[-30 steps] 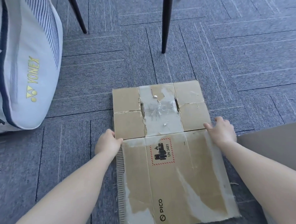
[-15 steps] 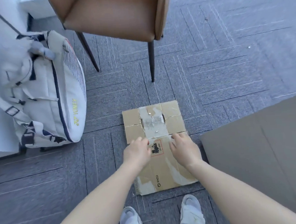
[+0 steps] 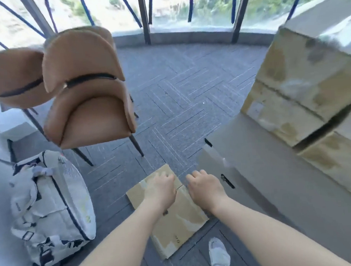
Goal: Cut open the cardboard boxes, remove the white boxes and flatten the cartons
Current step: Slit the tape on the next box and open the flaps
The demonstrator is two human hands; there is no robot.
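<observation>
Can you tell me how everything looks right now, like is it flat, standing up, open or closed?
Carton: flattened on the carpet.
Left hand: pressing on the carton.
Right hand: curled at the carton's edge.
Stacked boxes: still closed, blurry.
Chair: upright, empty.
Bag: standing on the floor.

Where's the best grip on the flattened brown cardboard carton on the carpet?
Probably its long side edges. The flattened brown cardboard carton lies flat on the grey carpet, so there is no face to pinch; fingers would have to slide under an edge. The left hand and right hand rest on its far half; move them outward, one grip per side.
</observation>
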